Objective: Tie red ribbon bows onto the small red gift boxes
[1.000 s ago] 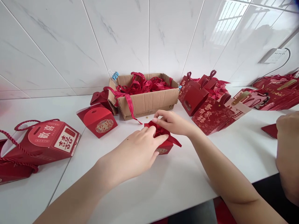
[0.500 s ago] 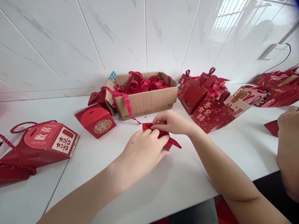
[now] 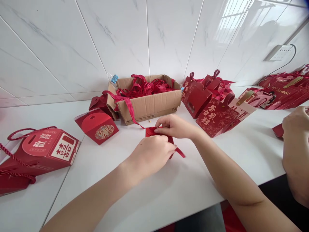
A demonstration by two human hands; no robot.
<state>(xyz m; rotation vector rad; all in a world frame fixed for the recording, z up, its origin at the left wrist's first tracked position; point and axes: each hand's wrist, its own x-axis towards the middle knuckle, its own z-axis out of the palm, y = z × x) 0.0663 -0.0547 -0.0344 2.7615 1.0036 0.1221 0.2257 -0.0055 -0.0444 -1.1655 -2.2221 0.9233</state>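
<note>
Left hand curled inward since the earlier frame; ribbon tail swung lower

Red gift box, mostly covered, lies in front of the cardboard box, toward its right half. Left-hand fingers fold over the near side; whether they grip ribbon cannot be told. The right hand bends thumb and forefinger together at the top, contact unclear. Uneven pull on the ribbon tail could leave it lopsided; heavy left-hand pressure could crease the seemingly thin sides.

White socket panel on marbled tile wall; dark cable beside it. Rope-handled red box far left.
</note>
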